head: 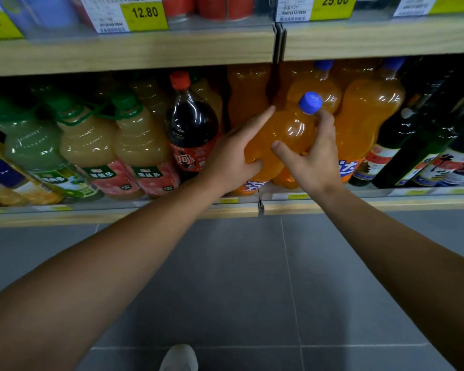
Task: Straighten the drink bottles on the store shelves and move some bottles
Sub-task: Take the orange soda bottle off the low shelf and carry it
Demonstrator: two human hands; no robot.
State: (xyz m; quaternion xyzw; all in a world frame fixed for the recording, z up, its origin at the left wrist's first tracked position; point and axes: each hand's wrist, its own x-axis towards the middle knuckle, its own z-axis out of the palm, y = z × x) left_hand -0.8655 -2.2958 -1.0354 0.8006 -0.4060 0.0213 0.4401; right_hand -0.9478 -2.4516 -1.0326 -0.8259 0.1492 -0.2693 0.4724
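Observation:
A large orange soda bottle (287,129) with a blue cap stands at the front of the lower shelf, where two shelf sections meet. My left hand (233,156) presses against its left side with the fingers spread along the body. My right hand (314,153) wraps its right shoulder, thumb across the front, fingers just under the cap. More orange soda bottles (367,111) stand behind and to the right. A dark cola bottle (192,129) with a red cap stands just to the left.
Juice bottles (137,140) with green caps fill the shelf's left part. Dark glass bottles (423,145) stand at the right. The upper shelf edge (134,49) hangs close above the caps and carries yellow price tags (144,14). Grey floor tiles and a shoe (180,357) lie below.

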